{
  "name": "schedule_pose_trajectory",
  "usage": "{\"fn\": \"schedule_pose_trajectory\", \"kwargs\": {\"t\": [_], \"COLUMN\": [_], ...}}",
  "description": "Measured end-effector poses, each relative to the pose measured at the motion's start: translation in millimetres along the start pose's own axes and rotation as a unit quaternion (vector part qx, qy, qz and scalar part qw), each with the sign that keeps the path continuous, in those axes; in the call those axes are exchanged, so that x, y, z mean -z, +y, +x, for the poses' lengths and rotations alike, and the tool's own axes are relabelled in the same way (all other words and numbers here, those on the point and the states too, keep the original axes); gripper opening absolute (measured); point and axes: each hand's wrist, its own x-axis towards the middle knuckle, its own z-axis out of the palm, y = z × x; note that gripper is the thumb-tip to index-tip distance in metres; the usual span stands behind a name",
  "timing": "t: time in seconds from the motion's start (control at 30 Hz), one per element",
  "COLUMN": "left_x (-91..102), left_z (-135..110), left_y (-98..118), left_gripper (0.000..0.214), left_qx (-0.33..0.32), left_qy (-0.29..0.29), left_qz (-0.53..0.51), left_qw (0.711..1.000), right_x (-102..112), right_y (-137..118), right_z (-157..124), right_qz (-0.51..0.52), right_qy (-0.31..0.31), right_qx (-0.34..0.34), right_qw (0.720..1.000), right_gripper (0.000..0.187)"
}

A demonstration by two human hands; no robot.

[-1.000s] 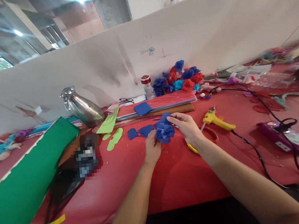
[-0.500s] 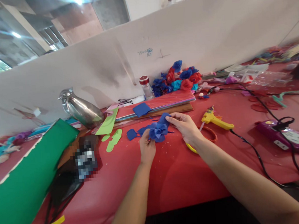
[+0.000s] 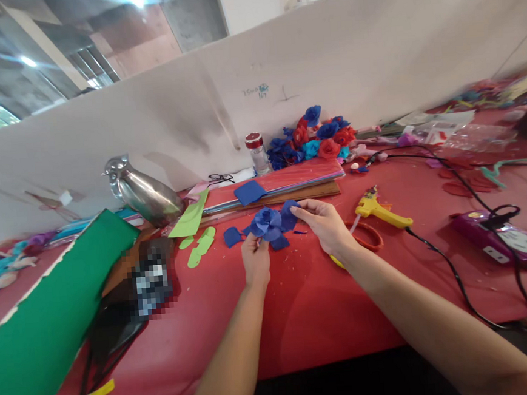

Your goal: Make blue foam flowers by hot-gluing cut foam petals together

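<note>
My left hand (image 3: 256,259) is closed around the underside of a blue paper flower (image 3: 266,223), whose petals face up. Between thumb and fingers, my right hand (image 3: 323,223) pinches a blue paper petal (image 3: 289,214) at the flower's right side; whether the petal is joined to the flower I cannot tell. Loose blue petals (image 3: 232,236) lie on the red table just beyond and left of the flower. Under my right wrist are scissors with a yellow handle (image 3: 336,261), mostly hidden. A yellow glue gun (image 3: 383,211) rests to the right of that hand.
Green paper pieces (image 3: 202,247) and a steel jug (image 3: 144,191) are on the left. Behind my hands lie stacked paper sheets (image 3: 289,180), a red-lidded jar (image 3: 256,152) and a bunch of paper flowers (image 3: 326,133). A purple power box (image 3: 504,236) with black cables sits right.
The flower has shifted slightly left in my left hand and turned its centre upward. A blue petal beneath it now shows. My right hand has barely moved.
</note>
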Motion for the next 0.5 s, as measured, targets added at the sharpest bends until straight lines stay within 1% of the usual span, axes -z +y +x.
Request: {"fn": "schedule_pose_trajectory", "kwargs": {"t": [0.1, 0.2, 0.33, 0.5], "left_x": [-2.3, -2.7, -2.6, -0.9], "left_z": [-1, -3, -4, -4], "left_y": [4, 3, -2, -8], "left_gripper": [0.027, 0.028, 0.028, 0.028], "left_qx": [0.006, 0.009, -0.001, -0.042], "left_qy": [0.014, 0.01, -0.004, -0.013], "left_qz": [-0.016, -0.007, 0.01, 0.076], "left_qw": [1.0, 1.0, 1.0, 0.996], "right_x": [-4, -9, -14, -16], "right_y": [4, 9, 13, 14], "right_z": [-2, -5, -10, -12], "right_qz": [-0.002, 0.005, 0.01, 0.004], "right_qy": [0.029, 0.063, 0.066, 0.067], "right_qx": [0.011, 0.026, 0.035, 0.031], "right_qw": [1.0, 0.998, 0.997, 0.997], "right_gripper": [0.023, 0.022, 0.024, 0.029]}}
